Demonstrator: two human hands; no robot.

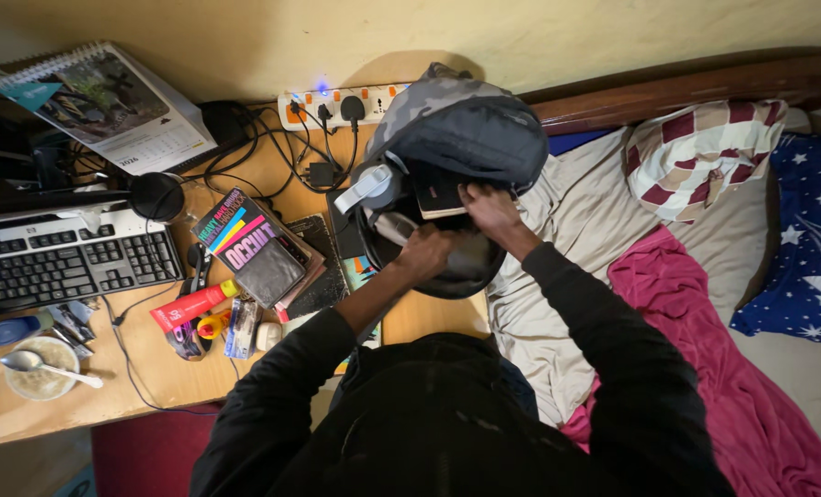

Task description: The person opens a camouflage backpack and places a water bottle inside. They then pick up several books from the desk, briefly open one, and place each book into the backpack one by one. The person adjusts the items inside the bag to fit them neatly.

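Black sleeves fill the bottom of the view, both arms reaching up toward twelve o'clock into an open backpack (456,129) that sits at the edge of the desk (429,317), against the bed (576,221). Left hand (426,250) is closed in a fist on the front rim of the bag's mouth, holding it open; right hand (489,207) has its fingers curled on a dark book (436,198) standing half inside — whether it is going in or coming out cannot be told. White headphones (366,187) rest at the bag's ten o'clock side, touching the opening. At nine o'clock more books (249,247), a red tube (190,306) and a keyboard (61,258) lie on the desk, outside the bag — so by the look of it, the handling of the bag is only partway along.
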